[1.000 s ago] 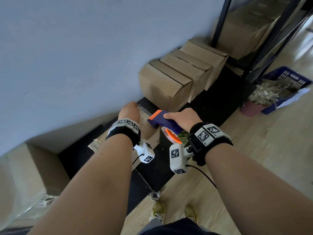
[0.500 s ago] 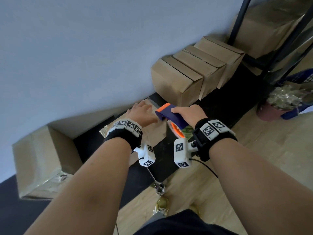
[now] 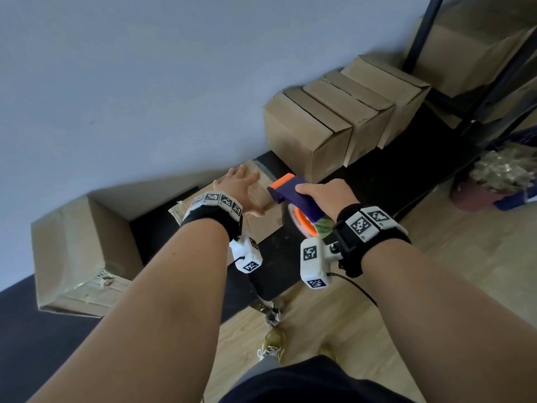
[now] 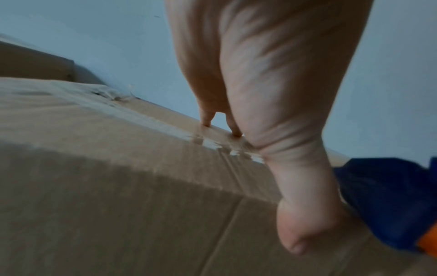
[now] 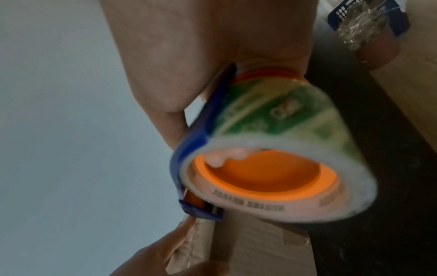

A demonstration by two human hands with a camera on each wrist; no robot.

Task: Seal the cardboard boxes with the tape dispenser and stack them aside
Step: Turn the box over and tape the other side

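Note:
A brown cardboard box lies on the black mat against the wall, a strip of clear tape along its top. My left hand lies flat on it, fingers straight, fingertips pressing near the far edge. My right hand grips the blue and orange tape dispenser just right of the left hand, over the box's right end. Fingers curl into the orange core of the tape roll, and the dispenser's blade end is down at the box.
Three more brown boxes stand in a row against the wall to the right. Another box sits at the left on the mat. A black rack with boxes and a blue basket are at the far right. Wood floor lies below.
My left hand has opened from a curled hold at the box's far edge to lying flat on its top. The view has swung left, bringing the left box into sight. The dispenser stays over the box.

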